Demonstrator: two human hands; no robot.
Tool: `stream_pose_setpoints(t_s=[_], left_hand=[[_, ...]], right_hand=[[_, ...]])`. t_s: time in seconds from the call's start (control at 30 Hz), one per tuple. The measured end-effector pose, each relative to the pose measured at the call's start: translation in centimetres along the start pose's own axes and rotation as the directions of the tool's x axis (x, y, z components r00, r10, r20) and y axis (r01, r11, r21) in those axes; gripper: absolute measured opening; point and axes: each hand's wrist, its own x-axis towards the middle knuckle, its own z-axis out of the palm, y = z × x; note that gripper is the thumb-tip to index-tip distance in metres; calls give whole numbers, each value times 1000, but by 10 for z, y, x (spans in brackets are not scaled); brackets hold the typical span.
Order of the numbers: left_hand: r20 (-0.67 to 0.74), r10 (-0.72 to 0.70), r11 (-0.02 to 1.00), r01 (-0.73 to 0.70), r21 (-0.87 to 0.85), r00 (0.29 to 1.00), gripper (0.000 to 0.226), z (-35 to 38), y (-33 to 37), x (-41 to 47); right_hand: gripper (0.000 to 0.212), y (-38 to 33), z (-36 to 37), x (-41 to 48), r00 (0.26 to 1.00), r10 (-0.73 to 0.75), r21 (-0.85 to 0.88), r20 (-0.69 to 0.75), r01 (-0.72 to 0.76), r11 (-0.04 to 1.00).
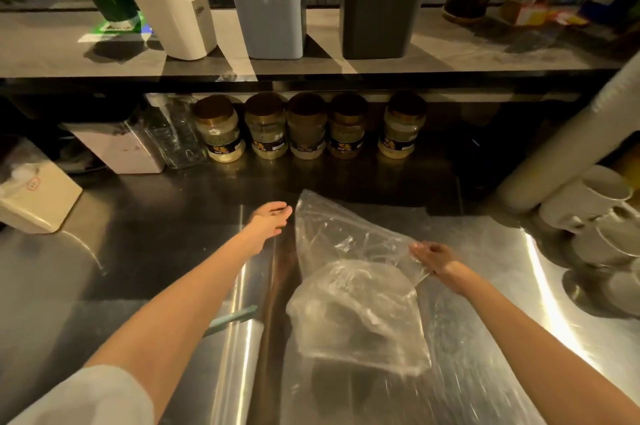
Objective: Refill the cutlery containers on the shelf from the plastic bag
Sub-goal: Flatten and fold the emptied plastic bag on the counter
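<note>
Our left hand (268,220) is stretched forward over the steel worktop (121,251). Its fingers are loose and holding nothing, just beside the upper left edge of the clear plastic bag (356,300) but apart from it. The bag lies crumpled on the worktop between our two hands. Our right hand (433,256) reaches in at an angle and sits on the bag's right edge. Honestly we can't tell if those fingers pinch the plastic or only rest on it. The containers are up on the shelf (52,54).
</note>
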Motion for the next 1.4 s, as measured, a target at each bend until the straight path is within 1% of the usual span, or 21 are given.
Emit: stream_pose_setpoints(t_s=[0.1,0.17,0.27,0.3,0.37,0.43,0.47,0.5,0.53,0.6,0.67,0.77,0.87,0.93,1.0,1.07,1.13,1.2,1.27,1.3,1.4], left_hand=[[19,-53,993,51,108,998,29,2,-6,-19],[-57,-20,988,29,151,998,23,8,-18,-28],[-257,208,966,-158,202,944,19,18,-36,-53],[-257,290,946,-236,221,922,20,23,-41,-64],[-91,371,909,-341,240,924,19,37,-46,-83],[203,278,913,-324,248,939,10,59,-44,-103],[305,215,909,-304,285,928,23,70,-46,-108],[344,184,902,-297,313,921,36,82,-47,-113],[318,179,902,-285,324,931,42,93,-49,-113],[190,222,919,-271,287,956,31,108,-49,-112],[94,185,969,-198,147,978,18,110,-49,-104],[89,91,996,-89,-30,992,17,95,-45,-96],[-23,122,990,-124,-73,992,27,62,-47,-88],[-96,104,983,-117,-139,990,26,36,-53,-85],[-81,78,992,-85,-90,994,23,14,-63,-86],[28,21,999,-22,24,999,22,-3,-76,-90],[164,-68,996,58,63,984,20,-14,-86,-95],[252,-116,993,102,67,961,19,-21,-85,-98],[248,-89,994,71,80,965,26,-22,-71,-95],[209,-68,996,54,72,976,33,-20,-62,-91],[58,-59,998,60,-19,997,47,-11,-29,-71]], right_hand=[[27,20,-3,-1,972,123,203,-203,-81,976],[27,30,-3,-5,923,235,376,-304,-110,920],[25,36,1,-18,879,354,569,-318,-122,813],[25,36,3,-22,874,387,622,-293,-132,771],[24,33,9,-31,872,418,658,-254,-161,736],[21,33,17,-36,890,388,657,-240,-146,740],[20,33,22,-39,902,362,658,-233,-128,742],[23,35,26,-42,916,326,648,-236,-102,755],[26,37,30,-46,928,285,624,-240,-77,778],[28,39,34,-54,944,220,566,-246,-45,823],[28,42,33,-60,954,196,539,-229,-44,841],[26,53,20,-62,951,188,489,-247,-45,871],[24,71,0,-65,932,184,475,-314,-13,880],[22,83,-11,-71,930,156,423,-334,0,906],[20,91,-17,-78,947,101,316,-305,0,949],[23,98,-18,-85,970,68,257,-234,-6,967],[24,101,-15,-92,989,76,201,-126,-49,978],[28,101,-17,-97,994,103,18,-46,-102,995],[34,95,-27,-94,995,90,-204,-38,-96,974],[40,91,-34,-88,996,62,-264,-67,-78,961],[65,74,-51,-66,973,-43,-265,-226,-19,964]])
